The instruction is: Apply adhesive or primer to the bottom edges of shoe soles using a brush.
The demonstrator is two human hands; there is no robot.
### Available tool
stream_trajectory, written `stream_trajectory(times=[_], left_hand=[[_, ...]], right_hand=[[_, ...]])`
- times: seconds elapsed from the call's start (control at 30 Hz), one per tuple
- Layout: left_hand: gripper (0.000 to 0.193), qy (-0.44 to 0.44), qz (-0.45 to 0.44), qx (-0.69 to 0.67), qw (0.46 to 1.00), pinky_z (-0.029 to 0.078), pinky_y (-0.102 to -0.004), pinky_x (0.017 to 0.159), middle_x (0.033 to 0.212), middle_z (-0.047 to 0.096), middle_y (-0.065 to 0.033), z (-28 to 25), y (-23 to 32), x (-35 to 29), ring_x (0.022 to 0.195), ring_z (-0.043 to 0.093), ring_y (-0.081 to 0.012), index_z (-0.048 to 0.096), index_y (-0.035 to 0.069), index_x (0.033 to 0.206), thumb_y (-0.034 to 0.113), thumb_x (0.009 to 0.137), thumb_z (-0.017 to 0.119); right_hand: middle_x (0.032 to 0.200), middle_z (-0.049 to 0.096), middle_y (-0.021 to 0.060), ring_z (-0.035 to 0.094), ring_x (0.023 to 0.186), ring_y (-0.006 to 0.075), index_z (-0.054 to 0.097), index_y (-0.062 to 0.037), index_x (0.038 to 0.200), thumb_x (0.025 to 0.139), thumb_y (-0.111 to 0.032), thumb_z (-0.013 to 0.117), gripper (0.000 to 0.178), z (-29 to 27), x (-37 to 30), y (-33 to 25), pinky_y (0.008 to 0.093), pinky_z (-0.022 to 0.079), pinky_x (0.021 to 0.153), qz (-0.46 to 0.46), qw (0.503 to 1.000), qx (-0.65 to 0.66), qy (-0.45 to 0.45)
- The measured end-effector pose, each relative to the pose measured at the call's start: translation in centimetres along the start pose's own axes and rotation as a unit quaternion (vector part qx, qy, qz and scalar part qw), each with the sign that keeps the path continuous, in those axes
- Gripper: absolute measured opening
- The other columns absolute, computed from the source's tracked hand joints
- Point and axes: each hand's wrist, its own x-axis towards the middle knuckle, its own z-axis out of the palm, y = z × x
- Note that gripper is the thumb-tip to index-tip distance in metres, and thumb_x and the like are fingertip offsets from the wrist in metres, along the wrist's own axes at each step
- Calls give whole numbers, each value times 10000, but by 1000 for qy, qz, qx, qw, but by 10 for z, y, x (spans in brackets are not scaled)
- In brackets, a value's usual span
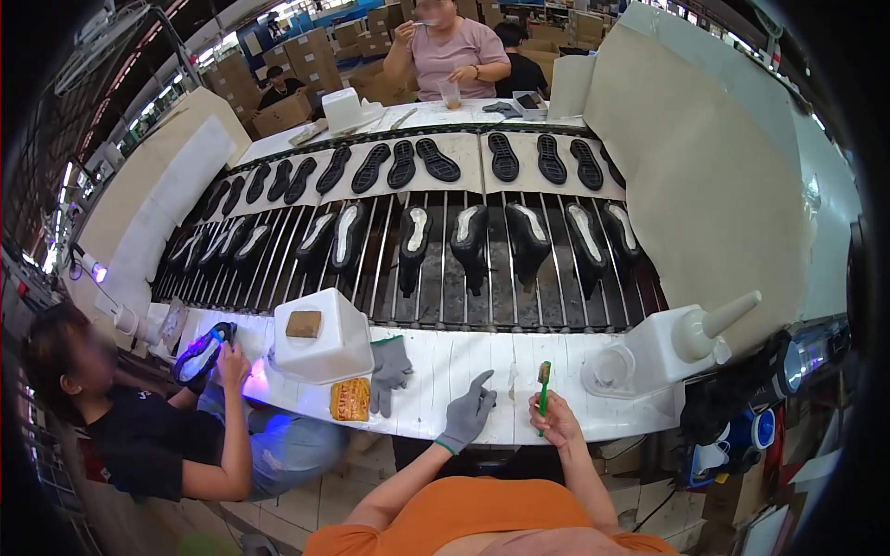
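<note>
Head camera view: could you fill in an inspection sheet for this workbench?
Surface: white bench, stained, beside a rod conveyor.
Job's things: green brush, held upright.
Clutter: spare grey glove, orange packet, white tub, nozzle bottle.
Hands: left hand, grey-gloved, open on the bench; right hand, bare, grips the brush.
Cables: nothing seen.
Surroundings: black shoes on the conveyor, soles behind, a co-worker at left, cartons beyond.

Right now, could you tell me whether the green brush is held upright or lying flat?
Upright: the right hand grips the green brush low on its handle, bristle end pointing up, above the white bench.
</note>
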Motion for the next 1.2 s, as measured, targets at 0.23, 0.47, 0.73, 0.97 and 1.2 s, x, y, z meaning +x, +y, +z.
stream_trajectory(times=[0.23, 0.47, 0.73, 0.97, 1.2], left_hand=[[283, -81, -43, -68, 994, 493, -321, 593, 727, 665, -52, -9, 6, 4, 649, 663, -207, 606, 134, 1198, 253, 970, 489], [243, -94, -20, -77, 992, 488, -275, 579, 719, 673, -45, -11, 2, 11, 615, 643, -157, 645, 108, 1136, 193, 954, 509], [223, -105, -11, -81, 991, 506, -313, 593, 739, 676, -62, -9, -1, 12, 671, 675, -208, 641, 124, 1123, 217, 944, 546], [411, -23, -133, -211, 968, 502, -291, 664, 933, 674, -86, -9, 1, 25, 788, 644, -140, 444, 65, 1352, 147, 958, 527], [456, -109, -149, -651, 736, 436, -357, 980, 1188, 578, -71, -22, 37, 80, 1105, 553, -193, 472, 54, 1308, 192, 895, 606]], right_hand=[[781, 576, 21, 314, 439, 28, 630, -21, 1079, 963, -249, 547, 268, 24, 78, -63, 199, 227, 401, -15, 966, -204, 159], [937, 699, 195, 679, 868, 276, 657, 70, 1050, 705, -483, 792, 666, 6, 246, -140, 353, 500, 775, -203, 661, -567, 448], [871, 686, 259, 686, 828, 352, 684, 63, 926, 623, -479, 809, 633, -9, 311, -146, 413, 520, 736, -116, 539, -690, 469], [801, 674, 67, 618, 659, 166, 665, 78, 870, 701, -376, 799, 503, 52, 211, -181, 328, 488, 593, -83, 748, -517, 408], [676, 526, -65, 431, 543, 8, 665, -29, 938, 828, -295, 715, 292, 123, 42, -144, 205, 253, 450, -53, 901, -380, 204]])
